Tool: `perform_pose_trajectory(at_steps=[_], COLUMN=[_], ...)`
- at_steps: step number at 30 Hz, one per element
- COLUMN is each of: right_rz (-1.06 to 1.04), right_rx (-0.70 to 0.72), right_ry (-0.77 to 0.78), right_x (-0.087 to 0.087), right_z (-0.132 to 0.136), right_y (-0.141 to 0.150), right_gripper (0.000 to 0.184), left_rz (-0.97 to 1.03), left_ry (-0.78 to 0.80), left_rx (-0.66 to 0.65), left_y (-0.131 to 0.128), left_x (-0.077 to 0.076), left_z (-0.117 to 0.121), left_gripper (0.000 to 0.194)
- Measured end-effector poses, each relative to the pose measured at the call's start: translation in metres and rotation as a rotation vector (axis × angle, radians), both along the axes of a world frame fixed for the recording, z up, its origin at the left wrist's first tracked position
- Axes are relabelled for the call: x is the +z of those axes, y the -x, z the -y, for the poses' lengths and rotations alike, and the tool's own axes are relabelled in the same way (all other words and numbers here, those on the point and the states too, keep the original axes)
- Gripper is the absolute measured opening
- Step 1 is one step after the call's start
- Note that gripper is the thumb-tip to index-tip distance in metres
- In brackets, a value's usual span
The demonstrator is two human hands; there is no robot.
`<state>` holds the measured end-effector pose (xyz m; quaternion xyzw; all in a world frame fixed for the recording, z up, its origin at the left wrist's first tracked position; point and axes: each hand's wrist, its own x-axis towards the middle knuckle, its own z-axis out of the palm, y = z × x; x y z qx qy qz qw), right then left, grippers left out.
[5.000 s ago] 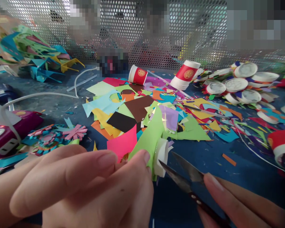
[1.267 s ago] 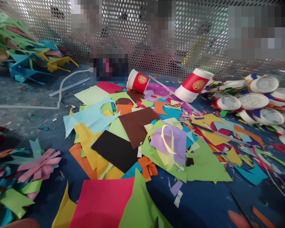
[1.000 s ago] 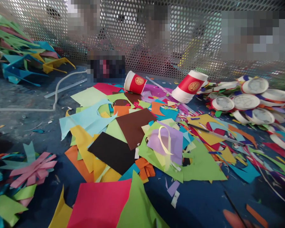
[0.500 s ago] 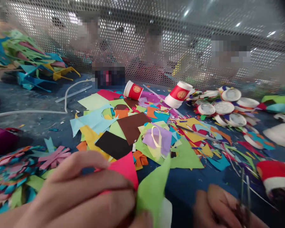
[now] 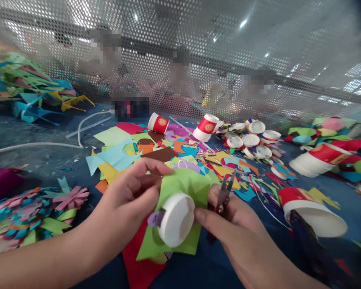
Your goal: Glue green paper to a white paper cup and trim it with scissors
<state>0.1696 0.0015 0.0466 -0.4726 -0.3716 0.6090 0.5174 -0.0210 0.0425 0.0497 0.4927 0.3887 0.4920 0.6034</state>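
Observation:
My left hand [image 5: 129, 200] pinches a light green paper sheet [image 5: 183, 188] wrapped around a small white paper cup [image 5: 177, 219], whose bottom faces me. My right hand [image 5: 231, 220] is closed round dark scissors [image 5: 224, 196] with red handles, their blades pointing up, and its forefinger touches the cup's side. A red sheet [image 5: 138, 265] lies under the green one, and a small purple scrap [image 5: 155, 218] sticks out beside the cup.
Coloured paper scraps [image 5: 132, 152] cover the blue table. Red-and-white cups [image 5: 158, 123] lie tipped at the back, with white cup bottoms [image 5: 252, 140] to their right. Paper flowers [image 5: 48, 204] sit left. A perforated metal screen [image 5: 198, 60] closes the back.
Both hands dropped out of view about a second ago and have come back up with the green paper, cup and scissors. The camera has tilted up and back.

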Motion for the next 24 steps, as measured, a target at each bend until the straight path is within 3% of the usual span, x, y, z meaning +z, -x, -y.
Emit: perform_pose_trajectory(at_steps=[3,6,10,14,19,24], right_rz=[0.125,0.283,0.316,0.298,0.277,0.271], right_rx=[-0.084,-0.122,-0.141,-0.185,-0.093,-0.011], right_ry=[-0.168,-0.237,-0.268,-0.249,-0.183,-0.215], right_x=[0.000,-0.006,-0.018,-0.032,-0.043,-0.042], right_z=[-0.011,-0.017,-0.020,-0.019,-0.018,-0.022], right_y=[0.002,-0.002,-0.010,-0.016,-0.014,-0.008], right_gripper=[0.049,0.047,0.043,0.038,0.050,0.051], left_rz=[0.133,0.129,0.123,0.136,0.164,0.191], left_ry=[0.179,0.150,0.138,0.130,0.072,0.022], left_rx=[-0.042,-0.118,-0.199,-0.128,-0.016,-0.022], left_y=[0.004,0.004,0.002,0.004,0.007,0.005], left_x=[-0.005,-0.009,-0.018,-0.025,-0.026,-0.028], left_z=[-0.009,-0.013,-0.013,-0.015,-0.015,-0.014], left_gripper=[0.043,0.064,0.053,0.050,0.055,0.055])
